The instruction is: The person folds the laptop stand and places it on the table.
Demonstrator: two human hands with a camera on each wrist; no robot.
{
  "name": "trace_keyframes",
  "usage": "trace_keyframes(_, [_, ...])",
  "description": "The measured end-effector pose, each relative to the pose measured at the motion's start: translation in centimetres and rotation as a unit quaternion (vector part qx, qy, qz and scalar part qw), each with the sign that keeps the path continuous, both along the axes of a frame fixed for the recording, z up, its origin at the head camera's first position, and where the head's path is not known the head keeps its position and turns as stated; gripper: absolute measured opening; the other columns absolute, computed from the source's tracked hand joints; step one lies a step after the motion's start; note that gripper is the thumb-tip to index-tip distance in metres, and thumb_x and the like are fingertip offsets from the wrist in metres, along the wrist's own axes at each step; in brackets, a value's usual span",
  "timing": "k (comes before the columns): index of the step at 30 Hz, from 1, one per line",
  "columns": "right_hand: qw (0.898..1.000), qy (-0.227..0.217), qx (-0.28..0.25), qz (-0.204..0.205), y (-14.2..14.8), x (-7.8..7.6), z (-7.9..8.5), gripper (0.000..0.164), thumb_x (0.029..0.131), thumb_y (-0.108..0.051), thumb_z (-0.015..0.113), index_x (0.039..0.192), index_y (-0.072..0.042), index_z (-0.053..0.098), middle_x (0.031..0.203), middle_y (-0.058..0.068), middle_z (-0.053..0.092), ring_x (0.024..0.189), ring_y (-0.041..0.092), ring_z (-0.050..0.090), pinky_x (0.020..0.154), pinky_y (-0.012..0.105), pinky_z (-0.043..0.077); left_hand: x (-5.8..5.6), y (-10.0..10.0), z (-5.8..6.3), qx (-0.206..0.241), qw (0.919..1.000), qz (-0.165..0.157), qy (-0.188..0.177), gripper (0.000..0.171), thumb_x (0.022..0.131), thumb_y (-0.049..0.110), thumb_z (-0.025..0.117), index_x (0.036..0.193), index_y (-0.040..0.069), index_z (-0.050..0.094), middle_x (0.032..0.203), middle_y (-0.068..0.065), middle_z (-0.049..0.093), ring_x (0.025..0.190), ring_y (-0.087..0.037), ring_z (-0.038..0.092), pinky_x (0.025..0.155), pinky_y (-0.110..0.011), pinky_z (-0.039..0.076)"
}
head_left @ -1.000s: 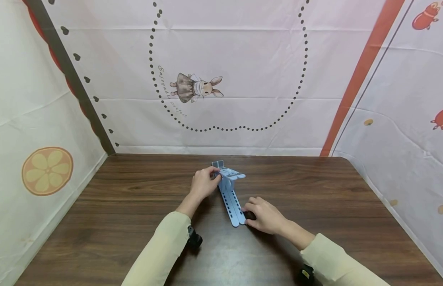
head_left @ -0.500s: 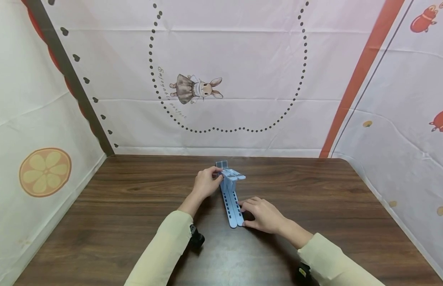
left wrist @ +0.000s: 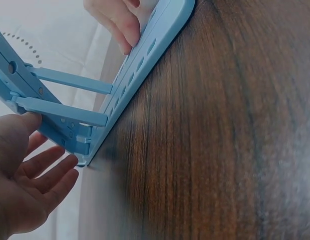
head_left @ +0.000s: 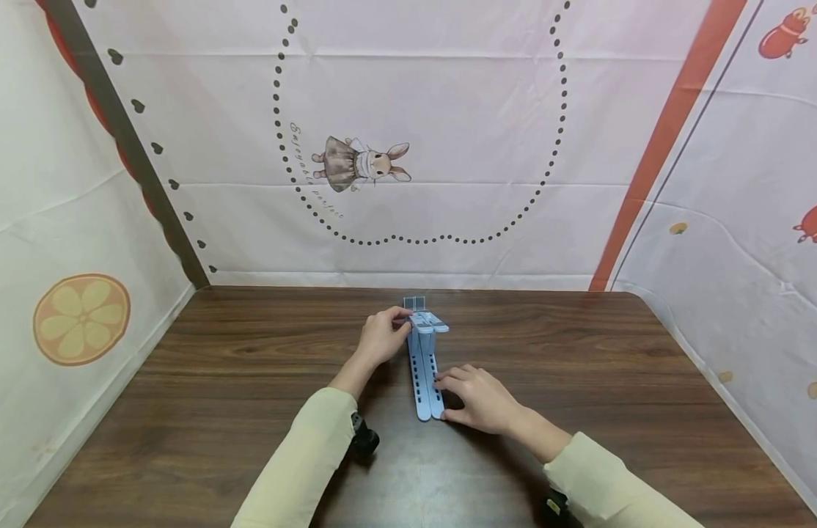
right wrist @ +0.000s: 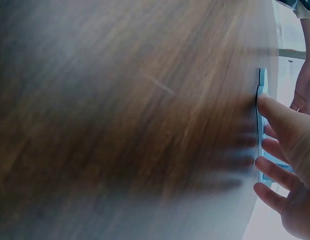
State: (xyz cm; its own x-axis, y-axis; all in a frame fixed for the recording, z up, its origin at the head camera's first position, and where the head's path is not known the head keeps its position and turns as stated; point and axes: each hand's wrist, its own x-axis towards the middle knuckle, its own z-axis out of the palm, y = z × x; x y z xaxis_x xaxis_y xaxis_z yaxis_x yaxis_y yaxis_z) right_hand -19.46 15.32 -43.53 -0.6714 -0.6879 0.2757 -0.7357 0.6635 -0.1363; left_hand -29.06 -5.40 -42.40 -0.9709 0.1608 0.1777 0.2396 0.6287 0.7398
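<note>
A light blue folding stand (head_left: 422, 378) stands on the table in the head view, two slotted slats lying side by side as its base. Its upper panel (left wrist: 29, 82) is tilted up on two thin struts (left wrist: 69, 80), as the left wrist view shows. My left hand (head_left: 380, 335) pinches the left edge of that panel between thumb and index finger, the other fingers loosely bent below. Along the right side of the base, my right hand (head_left: 481, 400) touches the edge with extended fingers, its thumb (right wrist: 275, 112) near the rounded front end.
The brown wooden table (head_left: 250, 411) reaches back to a printed white cloth (head_left: 448, 132). More cloth hangs at the left and right sides. Small dark cameras (head_left: 364, 438) sit on both wrists.
The near end of the stand has swung left and its far end slightly right, so it now points nearly straight ahead. My right hand has moved a little left with it.
</note>
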Motion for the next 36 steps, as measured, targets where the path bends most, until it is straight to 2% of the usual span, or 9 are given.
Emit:
trace_keyframes(3, [1.0,0.01,0.002,0.003,-0.2,0.0,0.0,0.039,0.077,-0.036,0.072,0.107,-0.012,0.066,0.114,0.005,0.063,0.105,0.022,0.058,0.085,0.041,0.049,-0.1,0.0,0.0,0.002,1.0,-0.002,-0.006,0.027,0.09,0.019,0.056,0.117,0.015,0.062,0.113,-0.007,0.065,0.101,-0.02,0.062,0.079,-0.035,0.053])
trace_keyframes(11, [1.0,0.015,0.004,-0.004,-0.8,0.2,0.0,0.038,0.077,-0.038,0.072,0.104,-0.013,0.067,0.113,0.003,0.063,0.1,0.02,0.058,0.083,0.039,0.05,-0.1,-0.1,-0.2,0.012,0.9998,-0.001,-0.017,0.028,0.091,0.019,0.056,0.118,0.014,0.061,0.118,-0.005,0.063,0.104,-0.022,0.061,0.084,-0.036,0.051])
trace_keyframes(20, [1.0,0.016,0.006,-0.014,-1.3,0.4,0.0,0.037,0.076,-0.039,0.072,0.103,-0.014,0.067,0.108,0.001,0.062,0.095,0.017,0.058,0.078,0.036,0.051,0.1,-0.2,-0.2,0.021,0.9997,-0.007,-0.013,0.028,0.092,0.018,0.055,0.119,0.014,0.061,0.12,-0.006,0.062,0.105,-0.023,0.061,0.086,-0.037,0.051])
trace_keyframes(27, [0.999,0.032,0.01,-0.005,-1.3,0.4,-0.2,0.038,0.077,-0.039,0.07,0.105,-0.014,0.065,0.108,0.001,0.061,0.091,0.016,0.057,0.074,0.035,0.051,0.1,-0.5,-0.4,0.037,0.9988,-0.012,-0.03,0.03,0.092,0.019,0.054,0.122,0.016,0.059,0.124,-0.005,0.059,0.109,-0.023,0.059,0.088,-0.037,0.05])
trace_keyframes(32, [1.0,0.009,0.006,0.004,-1.0,0.3,-0.1,0.038,0.08,-0.038,0.069,0.108,-0.012,0.064,0.113,0.003,0.06,0.098,0.019,0.057,0.079,0.038,0.05,0.2,-0.7,-0.4,0.036,0.9984,-0.02,-0.04,0.033,0.093,0.02,0.053,0.126,0.017,0.056,0.127,-0.005,0.057,0.111,-0.024,0.058,0.09,-0.04,0.048])
trace_keyframes(36, [0.999,-0.034,-0.002,0.007,-0.7,0.0,0.3,0.035,0.083,-0.033,0.066,0.111,-0.012,0.063,0.117,0.004,0.059,0.107,0.022,0.056,0.084,0.043,0.049,0.3,-0.7,-0.4,0.035,0.9983,-0.028,-0.036,0.035,0.093,0.018,0.053,0.128,0.017,0.055,0.125,-0.006,0.058,0.11,-0.025,0.058,0.089,-0.04,0.049])
